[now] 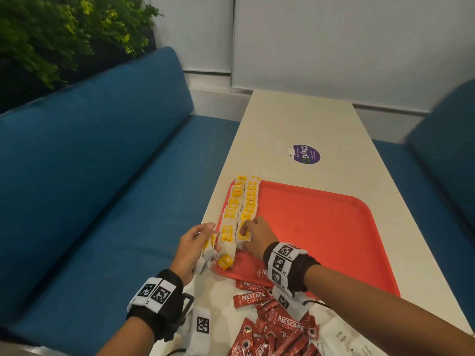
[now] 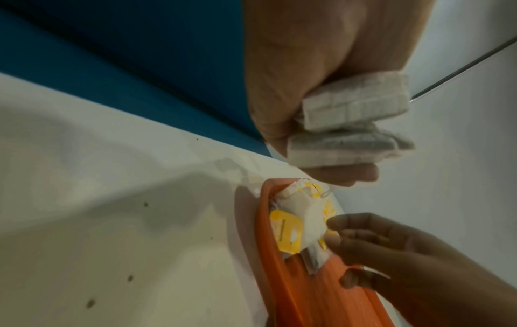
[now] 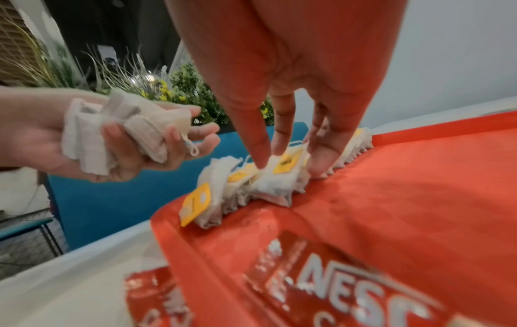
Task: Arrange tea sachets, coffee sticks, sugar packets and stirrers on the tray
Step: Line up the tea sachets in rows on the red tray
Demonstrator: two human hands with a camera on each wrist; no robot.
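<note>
Currently, the left hand (image 1: 191, 249) is closed around a bundle of tea bags (image 3: 112, 130): its fingers (image 3: 179, 141) curl round the bundle and clamp it against the palm, off the left edge of the red tray (image 1: 321, 227), above the bench (image 1: 303, 119). One loop of string hangs from the bundle between the fingertips.

The right hand (image 1: 257, 235) is over the tray's near left corner. Its fingers (image 3: 260, 154) point down, spread slightly, with the tips pressing on the nearest tea bag (image 3: 279, 177) of the inner row; the thumb rests against the right side of that row. Nothing is enclosed in this hand.

Two rows of tea bags (image 1: 240, 204) with yellow tags run along the tray's left edge, from the far left corner to the near left corner, lying overlapped. Coffee sticks (image 1: 272, 327) lie in a loose pile on the bench at the tray's near edge, several overlapping that edge. White sugar packets (image 1: 339, 335) lie just right of the pile.
</note>
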